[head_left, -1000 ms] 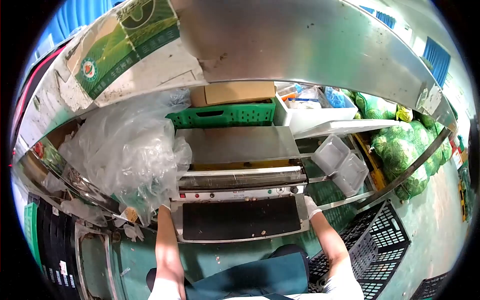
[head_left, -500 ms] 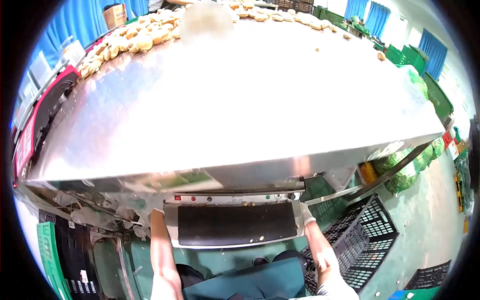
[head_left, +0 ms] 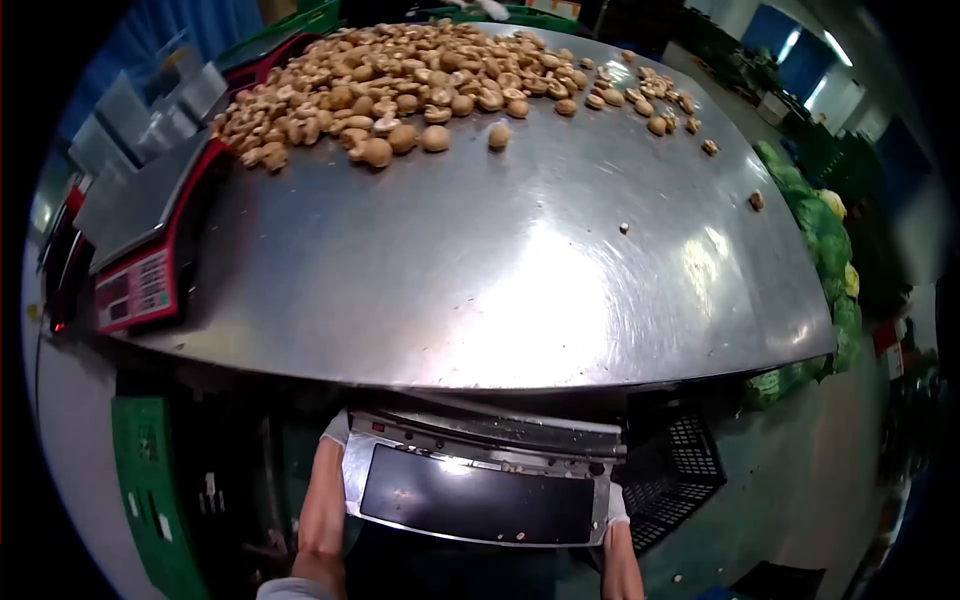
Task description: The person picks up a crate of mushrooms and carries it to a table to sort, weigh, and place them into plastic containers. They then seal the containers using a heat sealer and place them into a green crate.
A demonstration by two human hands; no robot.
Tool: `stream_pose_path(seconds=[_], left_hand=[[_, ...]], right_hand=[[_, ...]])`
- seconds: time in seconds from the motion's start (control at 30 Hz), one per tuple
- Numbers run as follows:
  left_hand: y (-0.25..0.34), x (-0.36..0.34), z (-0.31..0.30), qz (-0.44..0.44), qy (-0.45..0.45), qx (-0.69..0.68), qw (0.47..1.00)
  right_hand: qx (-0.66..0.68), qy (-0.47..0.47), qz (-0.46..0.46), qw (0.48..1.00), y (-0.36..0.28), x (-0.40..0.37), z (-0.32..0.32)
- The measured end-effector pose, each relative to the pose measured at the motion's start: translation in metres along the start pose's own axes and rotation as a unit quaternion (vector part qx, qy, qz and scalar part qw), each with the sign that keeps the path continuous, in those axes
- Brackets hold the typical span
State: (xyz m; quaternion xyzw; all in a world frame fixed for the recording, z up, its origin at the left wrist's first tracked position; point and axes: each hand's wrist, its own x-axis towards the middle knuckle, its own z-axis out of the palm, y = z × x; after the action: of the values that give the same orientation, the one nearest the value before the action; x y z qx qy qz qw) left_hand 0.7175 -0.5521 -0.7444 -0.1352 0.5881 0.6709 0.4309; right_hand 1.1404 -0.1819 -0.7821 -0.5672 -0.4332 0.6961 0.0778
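Note:
A metal machine with a flat black plate (head_left: 476,498) and a row of small controls is held just below the table's front edge. My left hand (head_left: 338,430), in a whitish glove, grips its left end. At the right end my right hand (head_left: 616,505), also gloved, holds the machine's side. Fingers of both hands are mostly hidden by the machine. Small mushroom bits lie on the plate and its rim.
Brown mushrooms (head_left: 435,138) are heaped at the back of the steel table (head_left: 420,260). A red scale (head_left: 140,285) stands at the left. Black crate (head_left: 690,450) at lower right, green crate (head_left: 145,480) at lower left, bagged green vegetables (head_left: 822,235) along the right side.
The view has darkened and shifted, showing more of the mushrooms and scale. The machine and both hands sit lower in view, with the machine tilted slightly and its upper part more exposed.

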Motion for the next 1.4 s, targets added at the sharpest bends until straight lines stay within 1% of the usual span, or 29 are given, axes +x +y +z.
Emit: stream_pose_path(seconds=[0.13, 0.2, 0.23, 0.3, 0.37, 0.43, 0.47, 0.5, 0.53, 0.57, 0.6, 0.63, 0.7, 0.73, 0.83, 0.97, 1.07, 1.23, 1.4], left_hand=[[-0.027, -0.089, 0.008, -0.040, 0.023, -0.005, 0.999], [-0.047, -0.127, -0.008, -0.046, 0.040, -0.016, 0.998], [-0.072, -0.135, -0.028, -0.060, 0.064, -0.051, 0.995], [-0.089, -0.167, -0.043, -0.070, 0.101, -0.097, 0.988], [-0.093, -0.214, -0.055, -0.065, 0.125, -0.107, 0.984], [-0.096, -0.261, -0.060, -0.059, 0.142, -0.116, 0.981], [-0.098, -0.285, -0.062, -0.055, 0.150, -0.118, 0.980], [-0.098, -0.311, -0.064, -0.052, 0.160, -0.119, 0.978], [-0.100, -0.339, -0.065, -0.048, 0.170, -0.121, 0.977], [-0.100, -0.367, -0.065, -0.043, 0.179, -0.125, 0.975], [-0.100, -0.391, -0.065, -0.036, 0.184, -0.128, 0.974], [-0.097, -0.414, -0.065, -0.029, 0.189, -0.130, 0.973], [-0.095, -0.456, -0.066, -0.016, 0.202, -0.133, 0.970], [-0.093, -0.475, -0.066, -0.008, 0.210, -0.135, 0.968], [-0.088, -0.525, -0.071, 0.015, 0.231, -0.142, 0.962], [-0.080, -0.556, -0.082, 0.052, 0.254, -0.156, 0.953], [-0.060, -0.559, -0.098, 0.090, 0.266, -0.158, 0.947], [-0.009, -0.532, -0.125, 0.159, 0.263, -0.156, 0.939], [0.031, -0.499, -0.128, 0.211, 0.250, -0.158, 0.932]], right_hand=[[-0.056, 0.006, 0.024, 0.998, -0.002, -0.096, -0.028], [-0.091, 0.003, 0.031, 0.995, -0.005, -0.141, -0.040], [-0.111, 0.001, 0.034, 0.993, -0.006, -0.159, -0.045], [-0.149, -0.016, 0.034, 0.988, -0.004, -0.188, -0.054], [-0.219, -0.037, 0.014, 0.975, -0.001, -0.214, -0.066], [-0.307, -0.058, -0.020, 0.950, -0.003, -0.237, -0.077], [-0.313, -0.063, -0.021, 0.947, -0.007, -0.243, -0.080], [-0.166, -0.055, 0.080, 0.981, -0.015, -0.257, -0.071], [-0.014, -0.041, 0.183, 0.982, -0.016, -0.273, -0.071], [-0.040, -0.076, 0.167, 0.982, 0.007, -0.261, -0.089], [-0.063, -0.111, 0.148, 0.981, 0.012, -0.261, -0.093], [-0.027, -0.114, 0.157, 0.981, 0.015, -0.256, -0.092], [-0.114, -0.149, 0.083, 0.979, -0.033, -0.302, -0.067], [-0.121, -0.163, 0.069, 0.977, -0.041, -0.311, -0.061], [-0.079, -0.182, 0.047, 0.979, -0.056, -0.323, -0.049], [-0.022, -0.179, 0.015, 0.984, -0.069, -0.341, -0.042], [0.021, -0.167, -0.007, 0.986, -0.078, -0.357, -0.033], [0.079, -0.148, -0.057, 0.984, -0.099, -0.382, -0.014], [0.130, -0.154, -0.104, 0.974, -0.118, -0.389, 0.002]])
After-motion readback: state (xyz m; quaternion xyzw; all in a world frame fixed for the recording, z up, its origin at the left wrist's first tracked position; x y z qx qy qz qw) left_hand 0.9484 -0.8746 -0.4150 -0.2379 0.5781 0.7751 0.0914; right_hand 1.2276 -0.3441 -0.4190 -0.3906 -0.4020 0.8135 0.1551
